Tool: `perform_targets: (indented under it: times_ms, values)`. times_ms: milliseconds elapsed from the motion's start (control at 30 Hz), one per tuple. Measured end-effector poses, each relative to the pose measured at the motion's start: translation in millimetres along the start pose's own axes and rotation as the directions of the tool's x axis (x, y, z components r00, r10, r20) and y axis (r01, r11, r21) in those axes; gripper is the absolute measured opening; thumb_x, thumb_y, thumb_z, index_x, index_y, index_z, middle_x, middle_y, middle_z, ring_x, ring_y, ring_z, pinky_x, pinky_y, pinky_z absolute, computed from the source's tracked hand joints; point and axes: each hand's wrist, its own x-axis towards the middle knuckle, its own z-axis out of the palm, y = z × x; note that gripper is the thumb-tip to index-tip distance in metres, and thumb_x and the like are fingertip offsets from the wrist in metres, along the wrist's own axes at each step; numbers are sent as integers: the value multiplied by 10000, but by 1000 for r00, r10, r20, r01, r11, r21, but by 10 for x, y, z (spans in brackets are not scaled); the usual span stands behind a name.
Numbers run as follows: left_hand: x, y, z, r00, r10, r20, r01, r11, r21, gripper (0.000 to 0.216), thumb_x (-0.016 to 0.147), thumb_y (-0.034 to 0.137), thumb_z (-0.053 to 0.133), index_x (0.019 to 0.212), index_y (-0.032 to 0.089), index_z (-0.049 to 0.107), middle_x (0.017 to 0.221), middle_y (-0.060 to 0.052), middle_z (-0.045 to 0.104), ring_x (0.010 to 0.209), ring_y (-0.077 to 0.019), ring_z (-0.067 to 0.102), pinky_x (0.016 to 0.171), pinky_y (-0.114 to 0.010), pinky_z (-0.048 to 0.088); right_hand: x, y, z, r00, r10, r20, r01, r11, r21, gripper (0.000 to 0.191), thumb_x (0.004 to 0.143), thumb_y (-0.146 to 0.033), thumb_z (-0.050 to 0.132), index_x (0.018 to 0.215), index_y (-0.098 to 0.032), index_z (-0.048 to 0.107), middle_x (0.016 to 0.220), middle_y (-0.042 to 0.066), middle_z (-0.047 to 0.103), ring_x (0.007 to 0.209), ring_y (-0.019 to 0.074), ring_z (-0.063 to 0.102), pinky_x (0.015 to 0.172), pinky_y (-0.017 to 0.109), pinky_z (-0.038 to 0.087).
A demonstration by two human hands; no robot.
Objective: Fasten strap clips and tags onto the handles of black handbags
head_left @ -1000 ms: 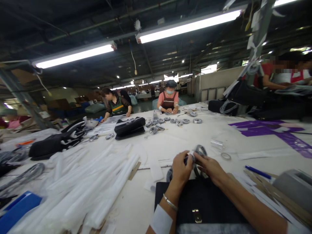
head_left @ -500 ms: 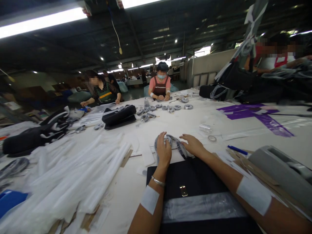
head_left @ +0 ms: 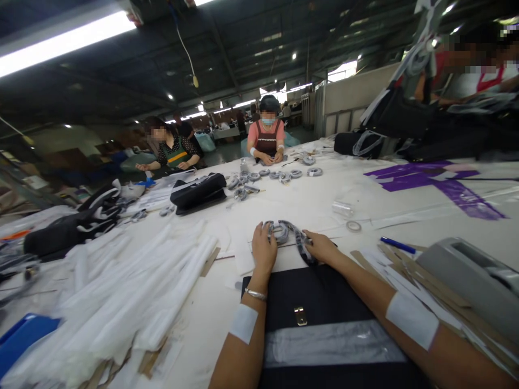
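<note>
A plastic-wrapped coiled strap (head_left: 280, 233) lies just beyond a black bag (head_left: 324, 294). My left hand (head_left: 264, 249) grips the coil's left side, thumb and fingers bent around it. A wrapped length of strap (head_left: 300, 244) arches from the coil down to the bag's far edge. The fingers of my right hand (head_left: 323, 247) close on this length from the right; their tips are partly hidden. The bag lies flat, with a metal buckle (head_left: 300, 316) on its flap and a clear plastic band (head_left: 336, 343) across it.
White wrapping sleeves (head_left: 133, 292) are heaped at the left. A grey tape dispenser (head_left: 466, 286), a blue pen (head_left: 398, 245) and card strips sit right. Farther off are a tape roll (head_left: 353, 226), another black bag (head_left: 198, 193) and several coiled straps (head_left: 295, 174). Co-workers sit across the table.
My right hand has closed in on the arched strap. My left hand has shifted slightly left and lower on the coil, which now shows more fully.
</note>
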Motion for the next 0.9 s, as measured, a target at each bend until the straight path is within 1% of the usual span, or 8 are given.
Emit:
perform_targets:
  times_ms: [100,200,267,400,500,700,800,900]
  values:
    - [-20,-23,16,981,39,192,-47,998,38,489,814,234,589,1300,212,532,1467,-107,426,1376,-286,344,1112,-472,328,79,15,-94,987,-12,-161,16,999,28,527,752,-96,474,1263,-145,592,1215,92,656,1108,223,593,1001,321,414]
    - [-31,-28,55,980,93,177,-89,996,-31,532,839,257,568,1360,214,467,1454,-114,439,1363,-257,374,1112,-429,335,180,-39,-126,950,-123,-288,133,991,16,470,804,-115,442,1245,-141,602,1325,109,576,1255,230,478,1094,368,322]
    - [-36,-33,72,991,54,124,-52,998,-22,566,846,276,561,1392,213,424,1472,-136,402,1371,-275,356,1106,-446,336,243,-78,-77,956,-184,-229,187,982,-10,484,837,-200,487,1315,-139,539,1427,138,468,1343,259,372,1121,419,275]
    - [-54,-81,69,974,-27,223,7,996,92,653,811,242,588,1429,220,379,1491,-185,348,1366,-357,337,1051,-530,371,362,-68,94,981,-174,90,180,982,-63,777,744,-142,578,1472,-154,308,1525,169,297,1390,286,304,1109,433,292]
    - [-45,-133,45,976,-96,197,66,986,155,603,839,108,450,1424,241,392,1494,-179,343,1367,-350,340,1029,-533,390,481,-42,145,970,-179,165,195,976,-92,729,725,-22,481,1435,-167,396,1539,140,280,1403,260,287,1124,394,273]
    - [-10,-192,64,982,-122,147,124,992,-4,711,757,-40,350,1419,214,407,1484,-136,376,1347,-256,401,1084,-404,377,512,-334,-102,979,-174,109,185,978,-102,637,736,-57,522,1360,-180,509,1519,123,333,1388,291,312,1104,441,309]
    - [3,-201,96,992,-85,90,92,993,-75,677,745,-29,385,1369,218,475,1441,-116,441,1340,-242,411,1105,-402,354,227,-584,-255,951,-293,-99,292,956,-26,467,838,-114,446,1275,-182,594,1461,97,438,1354,249,377,1112,412,311]
    - [45,-194,82,998,-58,24,61,989,-135,600,768,15,422,1336,190,505,1390,-116,505,1318,-232,437,1121,-412,333,-223,-739,-198,919,-381,-101,391,915,98,431,895,-143,378,1254,-202,609,1298,70,609,1209,195,542,1074,352,371]
